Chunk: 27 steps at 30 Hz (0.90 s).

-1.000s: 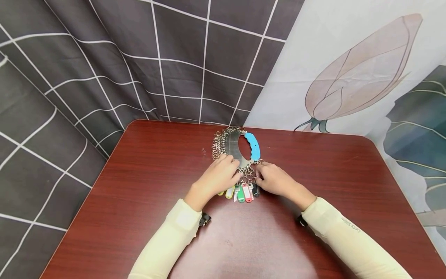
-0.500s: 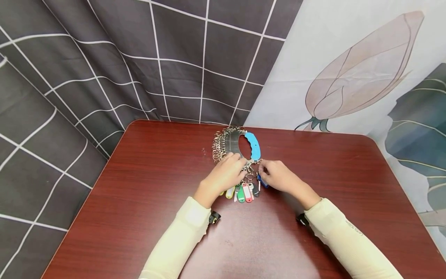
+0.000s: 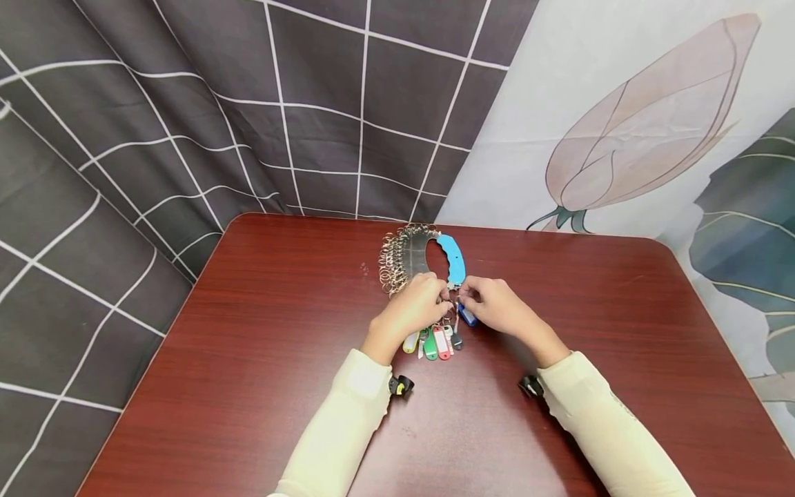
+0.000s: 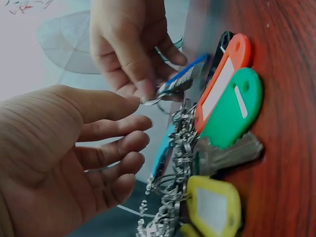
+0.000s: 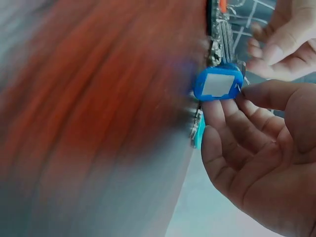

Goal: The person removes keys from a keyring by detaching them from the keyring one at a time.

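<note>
Head: see metal ring holder (image 3: 415, 257) on red-brown table (image 3: 261, 359), at 12 o'clock from left hand (image 3: 413, 305); blue handle (image 3: 453, 261) at its 3. Right hand (image 3: 497, 305) at left's 3, blue tag (image 3: 468, 315) between its 8 and 9. Green tag (image 3: 430, 345), red tag (image 3: 442, 342) at 7 from between hands.

Left wrist: left thumb tip at small ring (image 4: 154, 99); cannot tell if clamped. Yellow tag (image 4: 215, 205) at 5 o'clock.

Right wrist: right thumb and fingers pinching blue tag, at 2 o'clock.

Downward head view — blue tag (image 5: 219, 85) close in both wrist views
</note>
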Each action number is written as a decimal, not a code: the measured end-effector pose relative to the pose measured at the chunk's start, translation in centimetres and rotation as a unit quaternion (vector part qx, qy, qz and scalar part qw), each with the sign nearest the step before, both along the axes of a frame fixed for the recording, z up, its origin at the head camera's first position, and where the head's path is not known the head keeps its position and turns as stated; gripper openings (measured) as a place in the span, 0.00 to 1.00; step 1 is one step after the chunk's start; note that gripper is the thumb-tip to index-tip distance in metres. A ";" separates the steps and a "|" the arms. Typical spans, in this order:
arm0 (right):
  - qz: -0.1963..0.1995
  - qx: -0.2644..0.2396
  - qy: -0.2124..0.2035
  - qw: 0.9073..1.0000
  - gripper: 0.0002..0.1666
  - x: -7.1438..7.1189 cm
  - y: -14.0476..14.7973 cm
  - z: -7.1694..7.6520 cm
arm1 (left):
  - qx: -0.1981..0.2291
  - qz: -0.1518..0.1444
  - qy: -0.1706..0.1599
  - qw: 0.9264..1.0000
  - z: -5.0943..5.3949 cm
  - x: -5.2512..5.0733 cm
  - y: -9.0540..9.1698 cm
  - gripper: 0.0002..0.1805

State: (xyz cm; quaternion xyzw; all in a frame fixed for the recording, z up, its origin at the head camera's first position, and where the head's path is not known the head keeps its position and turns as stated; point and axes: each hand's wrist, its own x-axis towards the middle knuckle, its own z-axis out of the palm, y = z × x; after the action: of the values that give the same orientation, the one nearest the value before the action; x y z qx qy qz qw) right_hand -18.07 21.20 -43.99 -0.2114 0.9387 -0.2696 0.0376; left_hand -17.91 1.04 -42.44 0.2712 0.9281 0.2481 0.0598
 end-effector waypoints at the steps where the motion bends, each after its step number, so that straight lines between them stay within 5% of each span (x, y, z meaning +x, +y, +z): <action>1: -0.005 -0.005 -0.002 1.000 0.04 -0.1 -0.1 0.0 | 0.003 0.002 -0.004 1.000 0.0 0.0 0.1 0.06; 27: -0.056 -0.097 -0.052 0.992 0.04 0.0 -0.3 0.0 | 0.114 0.045 -0.062 0.991 -2.1 -0.1 1.3 0.08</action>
State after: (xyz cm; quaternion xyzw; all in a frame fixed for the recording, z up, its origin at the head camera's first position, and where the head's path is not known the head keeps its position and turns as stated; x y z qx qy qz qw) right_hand -18.07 20.89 -44.00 -0.1466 0.9152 -0.3720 0.0502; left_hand -18.01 2.33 -44.50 0.2179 0.8996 0.3710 0.0751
